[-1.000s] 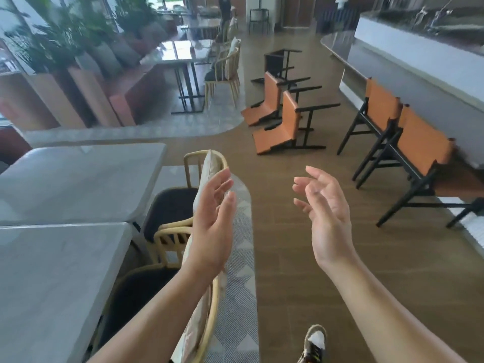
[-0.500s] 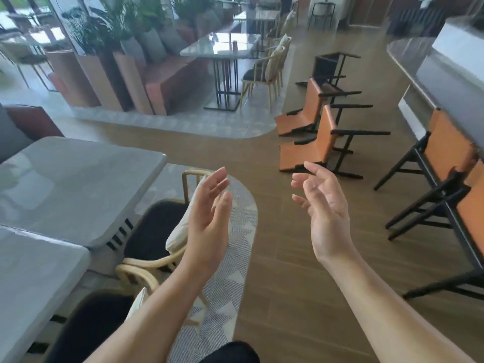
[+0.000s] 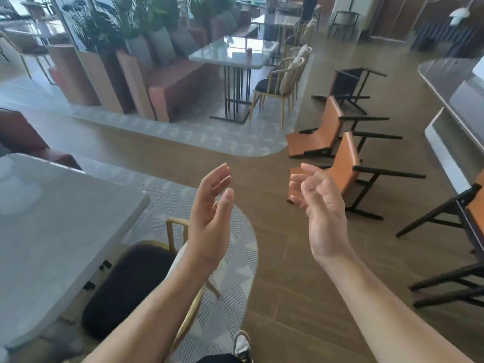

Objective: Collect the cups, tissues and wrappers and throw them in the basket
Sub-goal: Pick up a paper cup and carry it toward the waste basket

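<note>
A café with a brown plank floor (image 3: 288, 271) running open between tables on the left and a curved counter (image 3: 445, 82) on the right. Both hands are raised over that floor, palms facing each other and apart. The left hand (image 3: 209, 221) has nearly straight fingers and the right hand (image 3: 322, 213) has loosely bent ones; neither holds anything. A small reddish item (image 3: 249, 51), too small to tell whether it is a cup, stands toward the right edge of the far table (image 3: 209, 57), well apart from the fingers. A grey table (image 3: 52, 231) and a dark-seated chair (image 3: 125, 284) flank the left arm. Orange chairs (image 3: 345, 166) lie tipped beyond the right hand.

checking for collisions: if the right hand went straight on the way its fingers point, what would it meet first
Likely the nearer tipped-over orange chair, seen just past the right hand; depth is unclear.
</note>
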The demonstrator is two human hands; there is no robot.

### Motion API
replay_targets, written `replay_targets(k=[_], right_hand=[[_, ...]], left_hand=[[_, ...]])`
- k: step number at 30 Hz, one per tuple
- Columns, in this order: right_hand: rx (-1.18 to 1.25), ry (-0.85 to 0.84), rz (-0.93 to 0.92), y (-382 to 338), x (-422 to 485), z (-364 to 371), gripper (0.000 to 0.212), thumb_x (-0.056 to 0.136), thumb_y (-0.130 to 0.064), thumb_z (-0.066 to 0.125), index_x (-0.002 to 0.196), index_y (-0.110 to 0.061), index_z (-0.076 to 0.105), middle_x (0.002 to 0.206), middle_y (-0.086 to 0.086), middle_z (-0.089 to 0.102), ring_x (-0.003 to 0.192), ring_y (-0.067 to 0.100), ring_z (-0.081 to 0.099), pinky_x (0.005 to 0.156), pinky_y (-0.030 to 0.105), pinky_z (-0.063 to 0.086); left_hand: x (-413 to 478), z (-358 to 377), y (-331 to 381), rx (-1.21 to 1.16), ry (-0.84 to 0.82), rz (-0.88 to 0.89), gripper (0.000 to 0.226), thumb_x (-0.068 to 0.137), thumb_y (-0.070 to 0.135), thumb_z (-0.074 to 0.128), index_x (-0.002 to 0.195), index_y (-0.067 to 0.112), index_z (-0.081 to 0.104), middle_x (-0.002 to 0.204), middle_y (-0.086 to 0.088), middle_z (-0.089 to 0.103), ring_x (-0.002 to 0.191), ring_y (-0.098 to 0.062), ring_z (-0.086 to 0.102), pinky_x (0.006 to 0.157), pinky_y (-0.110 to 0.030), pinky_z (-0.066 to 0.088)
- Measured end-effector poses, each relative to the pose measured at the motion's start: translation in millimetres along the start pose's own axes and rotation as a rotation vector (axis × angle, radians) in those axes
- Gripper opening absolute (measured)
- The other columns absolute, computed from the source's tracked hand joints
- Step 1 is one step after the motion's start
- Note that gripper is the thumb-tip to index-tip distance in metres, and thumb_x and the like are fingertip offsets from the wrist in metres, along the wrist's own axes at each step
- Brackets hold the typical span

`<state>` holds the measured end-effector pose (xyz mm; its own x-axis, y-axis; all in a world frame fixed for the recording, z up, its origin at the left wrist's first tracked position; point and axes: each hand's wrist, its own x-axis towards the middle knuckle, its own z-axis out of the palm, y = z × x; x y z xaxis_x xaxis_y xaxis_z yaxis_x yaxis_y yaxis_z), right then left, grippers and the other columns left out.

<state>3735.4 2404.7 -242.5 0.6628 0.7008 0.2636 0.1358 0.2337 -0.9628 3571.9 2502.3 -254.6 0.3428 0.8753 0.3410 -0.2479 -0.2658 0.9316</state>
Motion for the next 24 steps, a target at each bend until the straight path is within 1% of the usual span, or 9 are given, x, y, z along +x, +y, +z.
replay_targets(k=[2,6,10,13,17,21,24], right_hand=[[-0.002,-0.009,-0.004,7.2,46.4,10.5,0.046,0.09,-0.055,0.06,0.13,-0.032,0.063,0.12,-0.004,0.069,0.121,0.021,0.064,0.108,0.056,0.05],[0.008,-0.02,-0.006,22.3,130.2,30.5,0.045,0.09,-0.055,0.059,0.128,-0.032,0.063,0.121,-0.002,0.07,0.122,0.02,0.064,0.108,0.051,0.051],[0.01,-0.04,-0.003,42.7,207.5,44.2,0.044,0.091,-0.055,0.059,0.127,-0.031,0.064,0.123,-0.004,0.07,0.123,0.021,0.063,0.109,0.055,0.05],[0.011,-0.076,0.001,60.7,265.6,52.7,0.041,0.09,-0.057,0.058,0.125,-0.035,0.064,0.124,-0.005,0.07,0.124,0.018,0.063,0.11,0.053,0.05],[0.003,-0.126,-0.004,90.5,352.4,61.8,0.043,0.092,-0.058,0.057,0.127,-0.034,0.063,0.126,-0.007,0.069,0.126,0.014,0.062,0.111,0.051,0.049],[0.017,-0.166,-0.011,122.7,455.3,68.3,0.039,0.093,-0.056,0.056,0.126,-0.036,0.063,0.126,-0.008,0.069,0.127,0.015,0.062,0.112,0.053,0.049],[0.019,-0.21,-0.014,134.9,533.5,71.6,0.035,0.096,-0.053,0.055,0.126,-0.038,0.064,0.124,-0.011,0.069,0.126,0.013,0.063,0.111,0.053,0.049]], left_hand=[[46.6,4.7,-10.9,-0.007,-0.006,0.003,0.044,0.094,0.04,0.055,0.137,0.03,0.057,0.141,0.003,0.063,0.136,-0.017,0.058,0.117,-0.057,0.045],[130.2,13.5,-32.7,-0.007,0.006,0.016,0.044,0.096,0.038,0.055,0.138,0.026,0.056,0.142,-0.003,0.062,0.135,-0.019,0.059,0.116,-0.058,0.045],[202.4,26.6,-56.7,-0.008,0.009,0.023,0.042,0.096,0.037,0.054,0.138,0.028,0.057,0.14,0.002,0.063,0.135,-0.02,0.059,0.115,-0.059,0.046],[255.2,39.2,-78.2,0.005,0.032,0.035,0.043,0.096,0.037,0.054,0.137,0.026,0.058,0.138,0.003,0.064,0.134,-0.02,0.06,0.114,-0.059,0.046],[332.2,61.0,-111.7,0.019,0.05,0.048,0.041,0.095,0.039,0.054,0.135,0.031,0.059,0.137,0.005,0.065,0.132,-0.017,0.061,0.114,-0.058,0.047],[422.5,91.3,-148.0,0.02,0.102,0.062,0.044,0.095,0.039,0.055,0.136,0.025,0.059,0.138,0.0,0.065,0.131,-0.017,0.062,0.113,-0.06,0.047],[486.6,115.4,-166.7,0.02,0.137,0.063,0.045,0.095,0.04,0.055,0.137,0.024,0.059,0.14,-0.001,0.065,0.132,-0.018,0.063,0.113,-0.059,0.048]])
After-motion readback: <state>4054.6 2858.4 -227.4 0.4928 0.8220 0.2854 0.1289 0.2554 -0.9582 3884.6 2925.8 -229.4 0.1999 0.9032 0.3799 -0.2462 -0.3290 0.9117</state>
